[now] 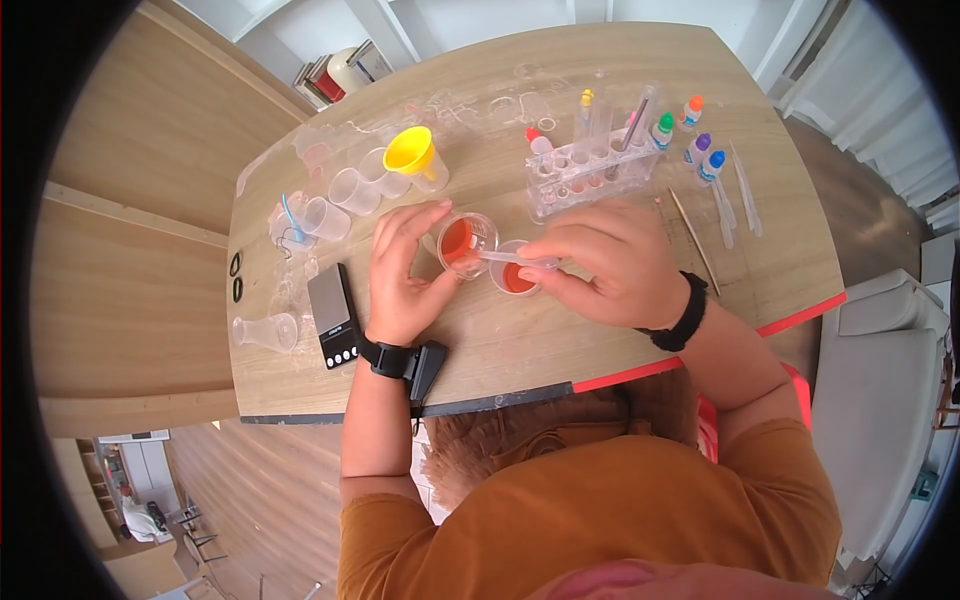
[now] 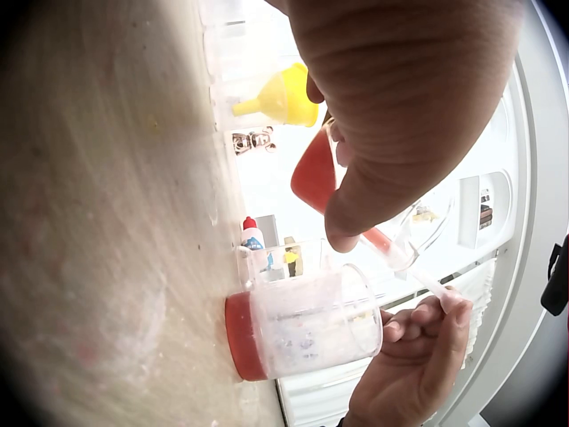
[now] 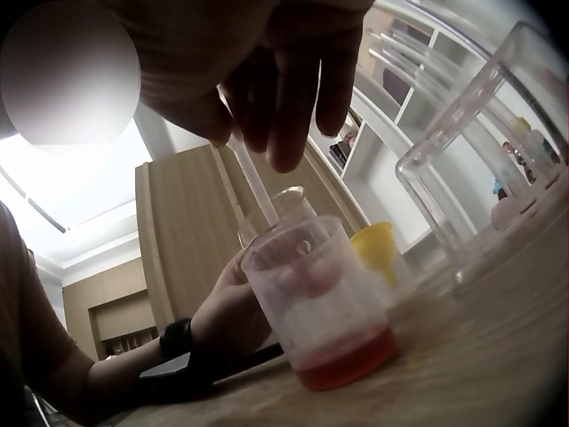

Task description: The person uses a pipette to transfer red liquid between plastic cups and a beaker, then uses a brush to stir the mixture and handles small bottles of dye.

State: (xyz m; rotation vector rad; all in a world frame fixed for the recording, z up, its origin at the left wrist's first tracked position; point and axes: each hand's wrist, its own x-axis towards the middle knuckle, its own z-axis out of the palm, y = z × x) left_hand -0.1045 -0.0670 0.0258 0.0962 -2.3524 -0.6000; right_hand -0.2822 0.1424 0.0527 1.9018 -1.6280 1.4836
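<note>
My left hand [image 1: 404, 282] holds a clear beaker [image 1: 458, 240] with orange-red liquid in it, tilted above the table, thumb and fingers round its side. The right hand [image 1: 618, 262] pinches a translucent plastic dropper [image 3: 255, 182] between thumb and fingers. Its thin end reaches into the beaker's mouth. Under the dropper, a clear plastic cup [image 2: 307, 329] stands upright on the table with a shallow layer of red liquid at its bottom. In the head view this cup is right beside the beaker, partly covered by the right fingers.
Beyond the right hand is a clear test-tube rack [image 1: 590, 180], with dropper bottles [image 1: 698, 150] around it. A yellow funnel [image 1: 410, 150] and several plastic cups [image 1: 352, 192] stand back left. The black scale [image 1: 334, 310] and a clear flask [image 1: 268, 332] are at left. A wooden stick [image 1: 692, 235] lies right.
</note>
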